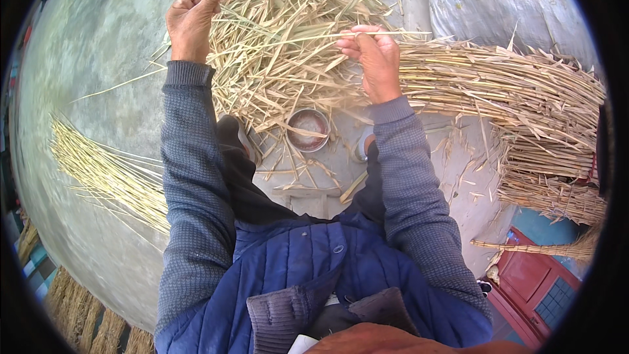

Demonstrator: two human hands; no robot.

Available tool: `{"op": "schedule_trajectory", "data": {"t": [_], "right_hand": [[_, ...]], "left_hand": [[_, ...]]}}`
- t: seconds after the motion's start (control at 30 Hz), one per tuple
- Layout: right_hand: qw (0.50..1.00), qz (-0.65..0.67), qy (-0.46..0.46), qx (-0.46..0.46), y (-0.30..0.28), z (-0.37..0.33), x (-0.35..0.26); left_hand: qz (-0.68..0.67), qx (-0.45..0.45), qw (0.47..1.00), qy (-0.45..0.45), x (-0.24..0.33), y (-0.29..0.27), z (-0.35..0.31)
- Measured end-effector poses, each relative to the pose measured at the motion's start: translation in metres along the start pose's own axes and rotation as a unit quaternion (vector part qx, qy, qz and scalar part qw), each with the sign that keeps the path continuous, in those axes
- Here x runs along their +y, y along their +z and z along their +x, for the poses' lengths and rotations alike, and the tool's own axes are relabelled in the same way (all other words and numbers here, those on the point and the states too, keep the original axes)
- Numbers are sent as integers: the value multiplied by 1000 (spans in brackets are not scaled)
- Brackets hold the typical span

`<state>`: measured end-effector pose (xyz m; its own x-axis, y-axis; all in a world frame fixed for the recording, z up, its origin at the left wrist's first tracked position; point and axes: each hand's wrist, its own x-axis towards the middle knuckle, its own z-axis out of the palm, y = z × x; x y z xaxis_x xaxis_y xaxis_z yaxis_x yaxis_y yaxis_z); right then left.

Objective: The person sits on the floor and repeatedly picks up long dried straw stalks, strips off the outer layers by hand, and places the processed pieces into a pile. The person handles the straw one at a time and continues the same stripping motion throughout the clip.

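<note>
The right hand [379, 65] pinches a stalk [413, 33] between thumb and fingers, over the right side of the leaf pile [282, 85]. At upper left, the left hand [190, 23] presses thumb and fingers together (whether on anything, I cannot tell).

A slender, straight, pale-yellow stalk [413, 33] is pinched nearly level in the right hand [377, 59], one end pointed right, over a heap of dry leaves [282, 78].
</note>
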<state>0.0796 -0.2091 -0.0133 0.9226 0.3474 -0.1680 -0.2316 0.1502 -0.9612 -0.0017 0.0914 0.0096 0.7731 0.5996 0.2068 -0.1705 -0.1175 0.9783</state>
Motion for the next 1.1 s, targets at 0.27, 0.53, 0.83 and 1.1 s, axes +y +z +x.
{"op": "schedule_trajectory", "data": {"t": [0.27, 0.53, 0.83, 1.1], "right_hand": [[996, 42, -41, -71, 20, -3, 2], [992, 23, -103, -66, 20, -4, -2], [993, 27, -102, -55, 15, -5, -6], [993, -26, -110, -44, 25, -10, -8]], "left_hand": [[349, -165, 889, 248, -9, 43, -22], [242, -262, 932, 66, -9, 51, -26], [196, -296, 935, -18, 0, 44, -29], [182, -204, 949, 158, -5, 88, -49]]}}
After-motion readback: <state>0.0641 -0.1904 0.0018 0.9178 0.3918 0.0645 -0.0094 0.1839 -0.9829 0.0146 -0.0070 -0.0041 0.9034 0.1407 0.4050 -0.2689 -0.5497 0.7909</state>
